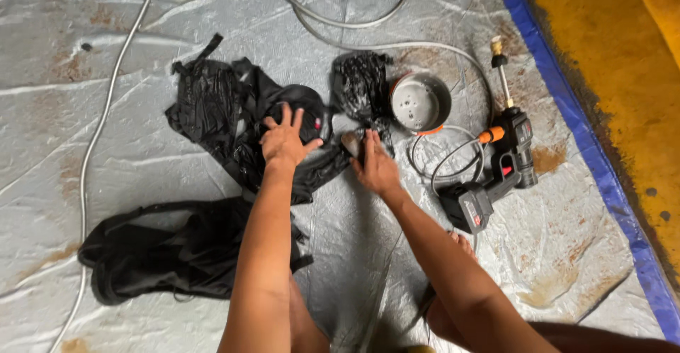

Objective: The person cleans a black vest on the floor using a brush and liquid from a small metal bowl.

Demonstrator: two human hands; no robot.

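Black gear piece [297, 123] lies wet on grey tarp [142, 162]; left hand [285, 140] pressed flat on it, fingers spread. Right hand [375, 169] closed around small brush [350, 142], touching the fabric. Metal bowl [419, 103] and cordless sprayer [496, 169] just right.

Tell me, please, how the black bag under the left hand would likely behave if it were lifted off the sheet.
The black bag would probably sag and fold, since it lies crumpled with loose straps. It looks wet and glossy, so it may be slippery and heavy with water. The left hand presses flat on it; the right hand works at its edge.
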